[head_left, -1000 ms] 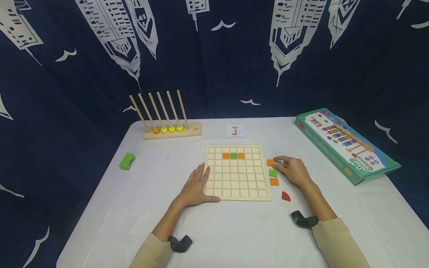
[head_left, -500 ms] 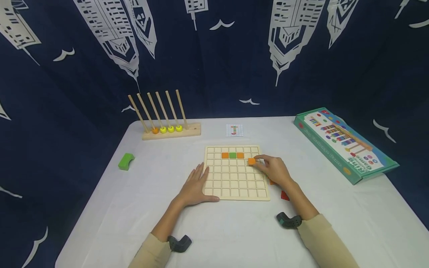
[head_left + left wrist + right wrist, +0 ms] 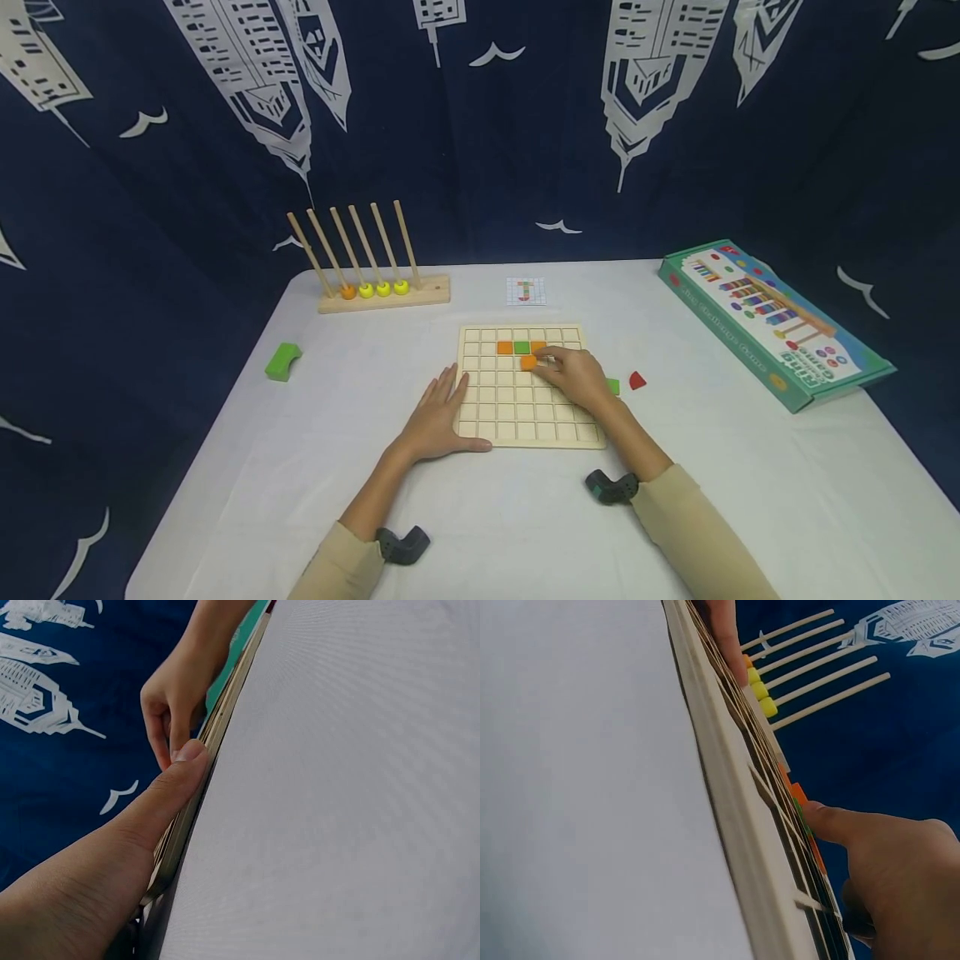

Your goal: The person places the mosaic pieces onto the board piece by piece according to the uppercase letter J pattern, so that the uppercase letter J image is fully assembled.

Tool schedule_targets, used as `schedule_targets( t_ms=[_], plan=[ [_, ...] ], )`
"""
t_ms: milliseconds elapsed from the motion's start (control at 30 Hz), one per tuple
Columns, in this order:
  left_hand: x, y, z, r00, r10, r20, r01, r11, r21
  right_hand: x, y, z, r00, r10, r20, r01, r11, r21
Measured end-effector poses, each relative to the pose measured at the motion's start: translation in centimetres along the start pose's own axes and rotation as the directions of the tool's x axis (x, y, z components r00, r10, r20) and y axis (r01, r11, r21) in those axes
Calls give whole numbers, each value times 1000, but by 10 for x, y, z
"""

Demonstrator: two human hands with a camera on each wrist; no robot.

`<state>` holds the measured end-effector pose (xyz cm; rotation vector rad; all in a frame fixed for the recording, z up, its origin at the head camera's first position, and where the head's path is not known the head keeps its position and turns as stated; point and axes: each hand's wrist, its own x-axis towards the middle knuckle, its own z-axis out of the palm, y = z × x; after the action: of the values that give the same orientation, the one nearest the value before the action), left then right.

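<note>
An orange square tile (image 3: 528, 363) is pinched between the thumb and fingers of my right hand (image 3: 577, 379). It overlaps the second row of the wooden grid board (image 3: 495, 417), just below a green tile (image 3: 522, 347) in a row with two orange ones. In the right wrist view, the thumb of the right hand (image 3: 900, 862) presses at the tile (image 3: 800, 793) close over the board. My left hand (image 3: 433, 423) rests with spread fingers along the board's left edge, its thumb at the near left corner. The left wrist view shows that thumb (image 3: 176, 787) on the board's rim.
Right of the board lie a green tile (image 3: 614, 387), partly covered by the right hand, and a red wedge (image 3: 637, 381). A peg stand (image 3: 386, 297) with beads, a pattern card (image 3: 527, 292), a green arch block (image 3: 283, 362) and a game box (image 3: 772, 325) surround the board.
My right hand has carried the orange tile leftward from beside the board to below the green tile. The red wedge now lies farther back. The left hand has stayed put.
</note>
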<state>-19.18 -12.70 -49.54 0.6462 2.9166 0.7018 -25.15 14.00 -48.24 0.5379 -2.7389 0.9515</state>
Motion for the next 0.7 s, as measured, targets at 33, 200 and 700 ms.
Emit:
schedule_targets(
  t_ms=[33, 200, 700],
  plan=[
    [0, 0, 0, 1000, 1, 0, -1, 1000, -3, 1, -1, 1, 1000, -4, -3, 4, 1000, -7],
    [-1, 1, 0, 1000, 0, 3, 0, 1000, -2, 5, -2, 5, 1000, -10, 5, 11, 998, -60],
    [0, -1, 1, 1000, 1, 3, -1, 1000, 12, 4, -3, 3, 999, -45, -4, 45, 999, -7]
  ],
)
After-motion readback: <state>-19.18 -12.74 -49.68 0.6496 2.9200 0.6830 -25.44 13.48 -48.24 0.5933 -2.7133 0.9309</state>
